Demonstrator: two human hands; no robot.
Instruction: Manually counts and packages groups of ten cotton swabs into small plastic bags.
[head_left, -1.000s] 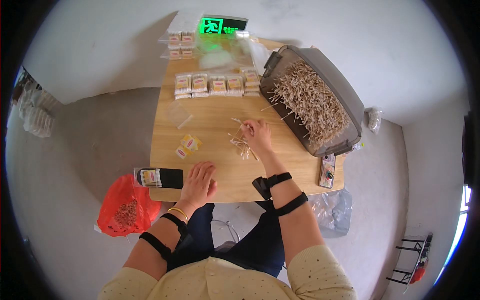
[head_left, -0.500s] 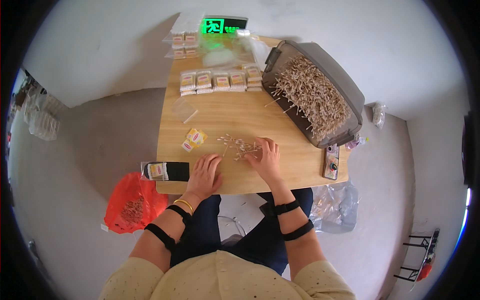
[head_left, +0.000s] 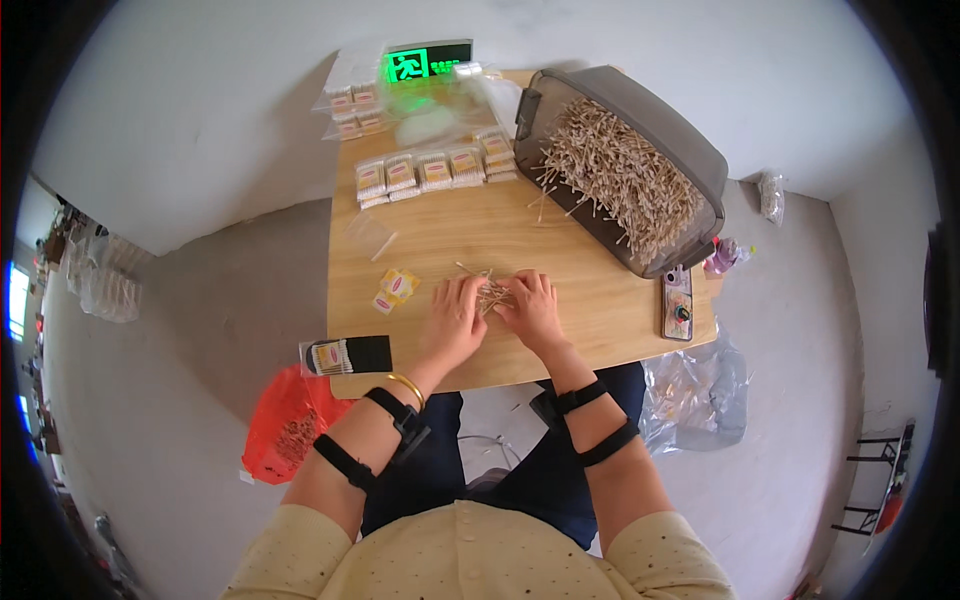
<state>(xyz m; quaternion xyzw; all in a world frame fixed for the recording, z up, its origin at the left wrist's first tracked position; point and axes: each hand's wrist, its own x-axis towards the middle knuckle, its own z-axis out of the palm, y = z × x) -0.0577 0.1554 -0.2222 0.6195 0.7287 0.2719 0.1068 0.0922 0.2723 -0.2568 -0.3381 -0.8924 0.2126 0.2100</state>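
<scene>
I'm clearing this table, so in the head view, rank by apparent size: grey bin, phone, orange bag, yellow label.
1. grey bin, largest
2. orange bag, partly hidden by the table and arm
3. phone
4. yellow label, smallest
The bag lies lower, on the floor, so its rank is less sure.

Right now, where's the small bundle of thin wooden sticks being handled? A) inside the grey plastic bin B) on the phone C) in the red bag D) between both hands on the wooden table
D: the small bundle of thin wooden sticks lies on the wooden table, with the left hand and right hand closed in on either side of it.
</scene>
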